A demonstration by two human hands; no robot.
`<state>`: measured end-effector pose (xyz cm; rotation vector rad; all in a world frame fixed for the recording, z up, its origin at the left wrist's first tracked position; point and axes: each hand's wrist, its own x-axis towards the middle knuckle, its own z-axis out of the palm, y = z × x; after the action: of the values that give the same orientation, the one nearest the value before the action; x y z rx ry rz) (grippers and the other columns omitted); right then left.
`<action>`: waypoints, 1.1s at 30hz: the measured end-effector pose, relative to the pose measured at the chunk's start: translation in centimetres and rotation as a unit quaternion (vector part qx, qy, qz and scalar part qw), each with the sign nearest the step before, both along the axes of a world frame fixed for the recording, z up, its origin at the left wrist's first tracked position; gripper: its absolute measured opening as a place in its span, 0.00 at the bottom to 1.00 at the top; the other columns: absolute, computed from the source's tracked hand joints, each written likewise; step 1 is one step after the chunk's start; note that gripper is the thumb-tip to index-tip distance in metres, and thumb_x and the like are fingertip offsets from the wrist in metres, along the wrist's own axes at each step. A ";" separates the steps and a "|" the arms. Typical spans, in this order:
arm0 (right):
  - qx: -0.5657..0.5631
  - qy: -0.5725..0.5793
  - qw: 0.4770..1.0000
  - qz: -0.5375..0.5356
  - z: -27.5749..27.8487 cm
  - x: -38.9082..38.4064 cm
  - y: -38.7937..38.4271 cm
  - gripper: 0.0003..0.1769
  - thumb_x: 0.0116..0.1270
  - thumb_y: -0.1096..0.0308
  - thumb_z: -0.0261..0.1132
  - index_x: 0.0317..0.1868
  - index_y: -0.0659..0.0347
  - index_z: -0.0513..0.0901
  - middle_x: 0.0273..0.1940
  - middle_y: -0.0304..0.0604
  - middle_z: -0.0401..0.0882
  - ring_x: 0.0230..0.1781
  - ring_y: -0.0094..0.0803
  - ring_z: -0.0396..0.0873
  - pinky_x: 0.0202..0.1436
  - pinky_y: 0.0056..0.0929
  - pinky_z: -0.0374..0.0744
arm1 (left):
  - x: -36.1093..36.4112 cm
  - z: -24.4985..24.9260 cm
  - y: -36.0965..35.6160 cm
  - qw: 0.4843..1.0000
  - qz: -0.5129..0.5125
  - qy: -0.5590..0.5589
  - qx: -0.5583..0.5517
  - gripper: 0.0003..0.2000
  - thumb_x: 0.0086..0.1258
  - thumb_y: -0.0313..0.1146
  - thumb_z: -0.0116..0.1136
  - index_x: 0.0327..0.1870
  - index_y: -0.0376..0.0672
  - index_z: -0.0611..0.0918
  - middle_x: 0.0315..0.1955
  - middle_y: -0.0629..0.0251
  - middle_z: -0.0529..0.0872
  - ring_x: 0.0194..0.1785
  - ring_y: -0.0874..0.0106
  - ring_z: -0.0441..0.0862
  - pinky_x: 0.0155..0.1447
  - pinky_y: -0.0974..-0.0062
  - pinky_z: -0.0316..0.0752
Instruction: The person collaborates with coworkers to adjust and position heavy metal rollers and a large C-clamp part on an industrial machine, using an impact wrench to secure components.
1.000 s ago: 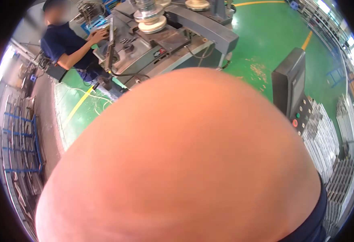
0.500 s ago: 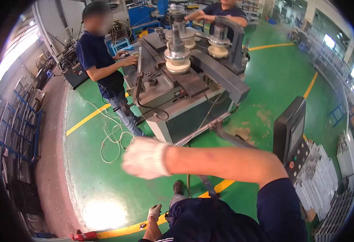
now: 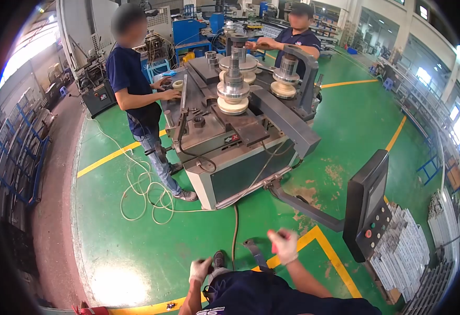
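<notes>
Two gloved hands low over the green floor (image 3: 109,231), in front of a rolling machine (image 3: 230,142).

The right hand (image 3: 282,244) is raised and blurred, with a touch of red at it; I cannot tell how far its grip is closed or what it has. The left hand (image 3: 198,269) hangs near the person's shoe (image 3: 218,258), its grip loose and holding nothing. A grey metal piece (image 3: 253,250) lies on the floor just beside the right hand, by the corner of the yellow line (image 3: 322,236), with a cable (image 3: 235,228) running to the machine. A control panel (image 3: 367,205) stands to the right. Two other people (image 3: 135,89) (image 3: 298,37) work at the machine's far side.
</notes>
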<state>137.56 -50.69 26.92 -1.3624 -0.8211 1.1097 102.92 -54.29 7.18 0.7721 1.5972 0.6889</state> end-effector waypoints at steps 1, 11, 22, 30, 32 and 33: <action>0.029 0.036 0.999 -0.024 4.6 0.9 1.7 0.23 0.69 0.72 0.78 0.19 0.55 0.75 0.16 0.29 0.72 0.14 0.18 0.69 0.19 0.25 0.65 | 2.0 4.4 3.7 0.995 -0.059 0.025 0.081 0.20 0.72 0.45 0.72 0.34 0.30 0.90 0.22 0.63 0.89 0.27 0.75 0.84 0.33 0.71 0.78; 0.386 -0.086 0.918 -0.037 16.0 2.4 2.4 0.20 0.64 0.88 0.65 0.22 0.58 0.67 0.22 0.41 0.77 0.16 0.26 0.72 0.23 0.28 0.71 | 10.0 34.0 9.5 0.944 -0.132 -0.110 0.280 0.18 0.64 0.31 0.79 0.20 0.40 0.78 0.14 0.73 0.71 0.20 0.82 0.66 0.26 0.77 0.59; 0.332 -0.303 0.893 0.007 20.6 4.7 4.5 0.17 0.65 0.74 0.77 0.25 0.65 0.75 0.21 0.40 0.70 0.21 0.29 0.68 0.26 0.31 0.64 | 11.8 35.8 14.1 0.847 -0.247 -0.085 0.463 0.16 0.66 0.34 0.80 0.28 0.37 0.82 0.19 0.62 0.79 0.24 0.77 0.72 0.29 0.73 0.68; -0.239 -0.389 0.858 0.236 -8.7 1.7 -4.0 0.30 0.71 0.38 0.71 0.45 0.61 0.93 0.39 0.56 0.92 0.43 0.53 0.92 0.51 0.46 0.87 | -0.5 14.8 10.1 0.931 -0.257 0.162 0.201 0.19 0.69 0.48 0.78 0.39 0.38 0.92 0.31 0.48 0.93 0.37 0.55 0.94 0.44 0.60 0.86; -0.285 -0.363 0.859 0.223 -8.8 -1.2 -4.1 0.32 0.70 0.37 0.72 0.51 0.62 0.93 0.43 0.55 0.93 0.46 0.51 0.92 0.55 0.45 0.86 | -2.6 15.1 11.7 0.924 -0.291 0.174 0.179 0.18 0.70 0.45 0.78 0.43 0.36 0.93 0.32 0.51 0.94 0.37 0.63 0.93 0.46 0.65 0.86; -0.271 -0.341 0.878 0.200 -7.5 -2.4 -2.5 0.31 0.72 0.39 0.72 0.50 0.63 0.93 0.43 0.53 0.93 0.44 0.47 0.92 0.53 0.42 0.87 | -3.4 15.4 12.4 0.919 -0.308 0.180 0.167 0.18 0.70 0.44 0.78 0.44 0.35 0.93 0.33 0.52 0.95 0.36 0.67 0.93 0.47 0.68 0.86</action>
<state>135.16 -53.21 19.47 -2.1932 -1.4188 1.2344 99.52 -41.86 22.58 1.6444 1.4401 0.3634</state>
